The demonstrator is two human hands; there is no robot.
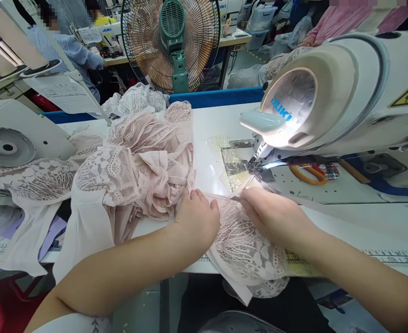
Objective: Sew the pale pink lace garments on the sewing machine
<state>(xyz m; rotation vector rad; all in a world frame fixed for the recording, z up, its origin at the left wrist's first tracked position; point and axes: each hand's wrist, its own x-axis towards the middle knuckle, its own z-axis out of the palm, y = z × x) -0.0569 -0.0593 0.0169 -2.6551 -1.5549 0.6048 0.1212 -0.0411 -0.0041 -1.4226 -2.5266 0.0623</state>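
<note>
Left hand (197, 221) and right hand (273, 213), slightly apart, pinch the lace cup's (247, 245) strap by the needle; uneven tension could pucker it!

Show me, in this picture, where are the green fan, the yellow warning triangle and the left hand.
green fan (172, 25): head view, motor housing
yellow warning triangle (407, 94): head view, its middle
left hand (197, 217): head view, its back

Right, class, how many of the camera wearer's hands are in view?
2: left hand by the lace pile, right hand holding the lace garment near the sewing machine.
</note>
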